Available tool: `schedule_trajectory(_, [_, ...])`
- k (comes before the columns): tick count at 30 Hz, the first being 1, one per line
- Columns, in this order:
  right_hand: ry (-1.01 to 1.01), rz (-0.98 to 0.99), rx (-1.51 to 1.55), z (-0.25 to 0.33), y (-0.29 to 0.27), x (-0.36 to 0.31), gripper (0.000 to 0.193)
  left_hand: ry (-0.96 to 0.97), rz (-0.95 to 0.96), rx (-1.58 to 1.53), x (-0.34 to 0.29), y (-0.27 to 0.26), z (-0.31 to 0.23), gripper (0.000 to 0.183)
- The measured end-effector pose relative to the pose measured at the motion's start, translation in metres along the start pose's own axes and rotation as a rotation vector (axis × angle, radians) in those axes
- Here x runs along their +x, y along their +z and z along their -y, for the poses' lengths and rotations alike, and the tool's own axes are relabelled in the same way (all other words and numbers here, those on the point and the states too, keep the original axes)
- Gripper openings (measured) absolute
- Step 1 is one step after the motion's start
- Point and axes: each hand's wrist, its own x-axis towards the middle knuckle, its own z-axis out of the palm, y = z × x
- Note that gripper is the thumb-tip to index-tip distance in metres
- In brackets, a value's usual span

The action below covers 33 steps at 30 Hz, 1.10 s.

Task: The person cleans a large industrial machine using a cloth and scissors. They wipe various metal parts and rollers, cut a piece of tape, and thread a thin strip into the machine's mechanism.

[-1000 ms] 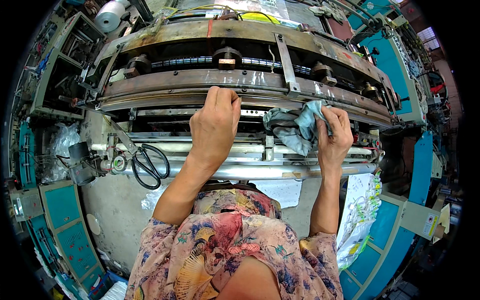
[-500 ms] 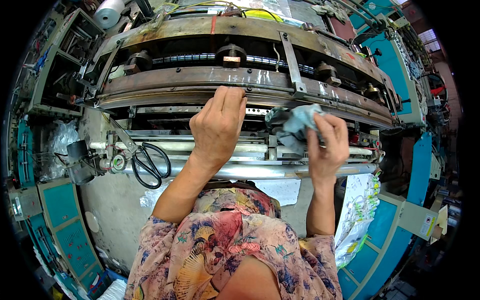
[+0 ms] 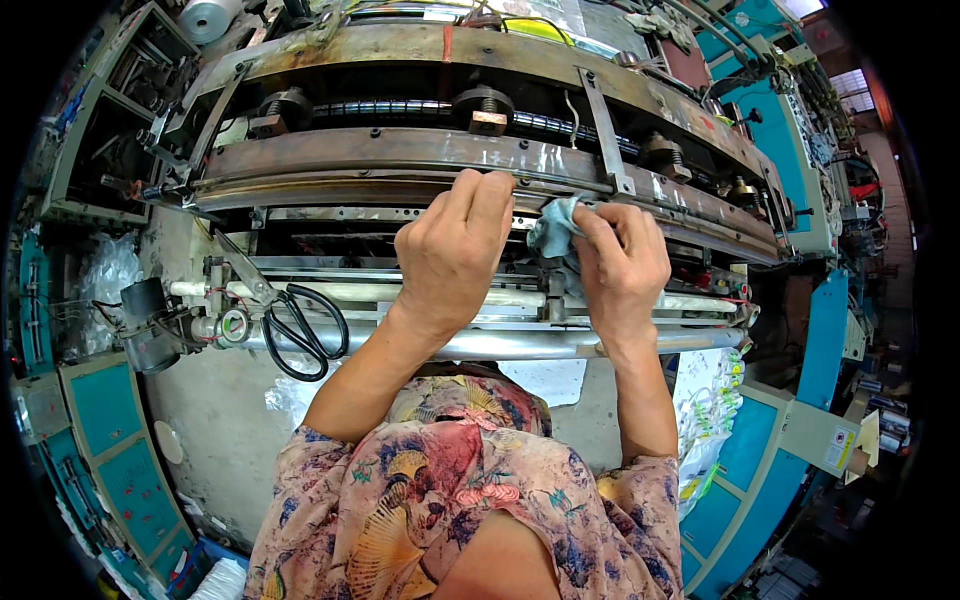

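Note:
My left hand (image 3: 455, 248) is closed, its fingertips at the lower front edge of a long rusty metal bar (image 3: 330, 160) on a machine. Whatever those fingers pinch is hidden behind the knuckles. Just to its right, my right hand (image 3: 625, 265) grips a crumpled blue-grey cloth (image 3: 553, 230) between thumb and fingers. The cloth bunches out toward my left hand and hangs by the front of the bar. Below both hands run a white roller (image 3: 390, 293) and a silver roller (image 3: 480, 345).
Large scissors with black handles (image 3: 308, 335) hang at the left over the rollers, near a dark cylindrical motor (image 3: 150, 325). Teal cabinets (image 3: 130, 460) stand on both sides. A white roll (image 3: 208, 18) lies at the far left. Clear plastic film (image 3: 110, 275) is bunched beside the machine.
My right hand has moved left and slightly up with the cloth, closer to the left hand and the bar. My left hand stays closed at the bar; the view has shifted slightly.

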Motion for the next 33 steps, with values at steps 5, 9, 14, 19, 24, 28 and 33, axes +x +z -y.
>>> schedule_trajectory(5, [-0.072,0.015,-0.007,0.020,0.013,0.012,0.024,-0.026,0.008,-0.022,-0.001,-0.007,0.003,0.027])
schedule_trajectory(9, [-0.108,-0.004,-0.028,0.039,0.024,0.020,0.021,-0.032,-0.049,-0.127,-0.006,-0.018,0.007,0.028])
schedule_trajectory(14, [-0.164,-0.056,0.144,0.044,0.034,0.019,0.025,-0.016,-0.221,-0.392,-0.014,-0.044,0.005,0.022])
schedule_trajectory(19, [0.025,-0.173,0.054,0.010,-0.003,-0.007,0.044,-0.010,-0.188,-0.465,-0.025,-0.058,0.002,0.022])
schedule_trajectory(24, [-0.025,-0.074,-0.007,0.003,0.006,-0.006,0.030,0.024,-0.086,-0.413,-0.028,-0.066,0.002,0.026])
schedule_trajectory(28, [-0.065,-0.057,-0.056,0.002,0.009,-0.003,0.021,-0.021,-0.069,-0.468,-0.027,-0.065,0.008,0.025])
schedule_trajectory(33, [-0.026,-0.071,-0.083,0.012,0.012,-0.004,0.017,0.058,-0.011,-0.486,-0.024,-0.066,0.003,0.025])
